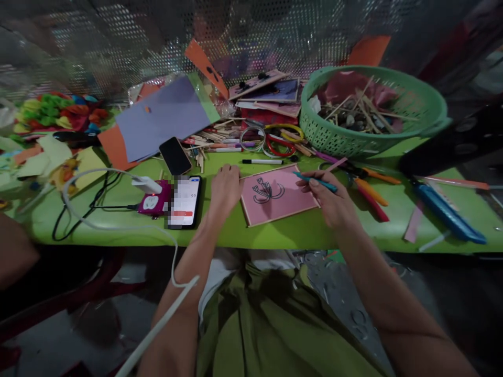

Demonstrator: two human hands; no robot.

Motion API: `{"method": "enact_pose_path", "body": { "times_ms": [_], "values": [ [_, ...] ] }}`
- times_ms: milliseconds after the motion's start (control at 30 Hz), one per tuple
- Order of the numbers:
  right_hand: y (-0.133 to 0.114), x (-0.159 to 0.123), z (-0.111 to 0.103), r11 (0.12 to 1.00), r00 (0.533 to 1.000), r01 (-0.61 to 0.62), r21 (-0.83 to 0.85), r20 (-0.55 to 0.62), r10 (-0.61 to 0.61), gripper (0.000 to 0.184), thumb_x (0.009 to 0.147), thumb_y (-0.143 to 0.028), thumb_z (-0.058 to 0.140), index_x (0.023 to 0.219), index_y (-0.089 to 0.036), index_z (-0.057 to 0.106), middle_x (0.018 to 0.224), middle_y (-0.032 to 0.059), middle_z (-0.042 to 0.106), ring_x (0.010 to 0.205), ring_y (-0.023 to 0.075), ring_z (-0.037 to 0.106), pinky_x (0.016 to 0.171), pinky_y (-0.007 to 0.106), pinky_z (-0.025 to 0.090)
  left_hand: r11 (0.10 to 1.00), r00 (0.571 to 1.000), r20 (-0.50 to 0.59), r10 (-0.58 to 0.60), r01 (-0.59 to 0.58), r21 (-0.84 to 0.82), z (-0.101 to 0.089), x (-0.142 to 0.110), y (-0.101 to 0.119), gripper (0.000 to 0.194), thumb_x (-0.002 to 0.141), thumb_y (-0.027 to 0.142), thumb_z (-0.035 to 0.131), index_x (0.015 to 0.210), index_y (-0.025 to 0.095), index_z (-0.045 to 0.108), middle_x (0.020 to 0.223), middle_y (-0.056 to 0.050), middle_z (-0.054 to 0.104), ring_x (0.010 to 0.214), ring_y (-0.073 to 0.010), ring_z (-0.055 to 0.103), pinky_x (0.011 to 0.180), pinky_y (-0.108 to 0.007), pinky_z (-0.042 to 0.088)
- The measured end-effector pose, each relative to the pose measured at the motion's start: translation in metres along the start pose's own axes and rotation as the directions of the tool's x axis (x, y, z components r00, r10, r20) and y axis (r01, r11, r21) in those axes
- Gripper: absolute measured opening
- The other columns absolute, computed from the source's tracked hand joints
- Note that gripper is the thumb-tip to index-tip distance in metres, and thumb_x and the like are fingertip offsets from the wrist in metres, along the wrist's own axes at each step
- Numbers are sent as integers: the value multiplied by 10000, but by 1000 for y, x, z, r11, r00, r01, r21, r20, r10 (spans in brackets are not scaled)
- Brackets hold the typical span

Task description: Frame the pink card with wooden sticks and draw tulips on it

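Note:
A pink card (pixel 291 203) edged with thin wooden sticks lies on the green table, bearing a black line drawing of flowers on curled stems. My left hand (pixel 227 186) rests palm down at the card's left edge, fingers lying on the table and holding nothing. Between the fingers of my right hand (pixel 334 201) is a teal pen (pixel 323 182), its tip over the card's upper right part. Just behind the card lies a black-and-white marker (pixel 262 162).
On the right stand a green basket (pixel 346 139) of sticks, orange-handled pliers (pixel 371 191) and a blue utility knife (pixel 450 212). To the left are a lit phone (pixel 190 201), a dark phone (pixel 175 155), a purple power adapter (pixel 156 203) and a white cable (pixel 118 226). Coloured paper sheets (pixel 163 118) lie behind.

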State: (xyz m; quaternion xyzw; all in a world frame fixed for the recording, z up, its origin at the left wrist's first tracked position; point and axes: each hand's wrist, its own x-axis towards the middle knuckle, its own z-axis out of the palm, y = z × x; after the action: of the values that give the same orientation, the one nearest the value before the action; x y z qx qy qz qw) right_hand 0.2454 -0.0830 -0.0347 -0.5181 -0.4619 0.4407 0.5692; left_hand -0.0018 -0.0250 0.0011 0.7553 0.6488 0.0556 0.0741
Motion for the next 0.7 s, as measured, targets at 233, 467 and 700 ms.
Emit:
{"method": "enact_pose_path", "body": {
  "times_ms": [233,467,700],
  "values": [
    [8,6,-1,997,1000,12,75,-18,-11,230,826,-438,790,968,-261,751,857,1,754,798,162,661,756,295,531,993,999,-38,-19,14,-120,6,2,-6,183,1005,151,516,1081,151,683,1182,-171,718,1154,-303,660,987,-424,495],
    [11,9,-1,991,998,41,124,-46,-35,233,809,-481,819,928,-287,769,841,2,770,782,163,674,712,286,540,665,987,-118,-108,-17,-747,24,12,-23,115,886,112,659,957,201,676,978,-30,721,929,-177,656,880,-303,485],
    [11,10,1,989,997,63,134,-53,-56,253,781,-500,832,906,-289,771,798,-7,770,745,167,698,677,289,550,122,990,56,-133,72,-990,33,12,-21,217,878,389,760,967,193,733,933,-32,738,927,-180,683,900,-307,519]
  ]
}}
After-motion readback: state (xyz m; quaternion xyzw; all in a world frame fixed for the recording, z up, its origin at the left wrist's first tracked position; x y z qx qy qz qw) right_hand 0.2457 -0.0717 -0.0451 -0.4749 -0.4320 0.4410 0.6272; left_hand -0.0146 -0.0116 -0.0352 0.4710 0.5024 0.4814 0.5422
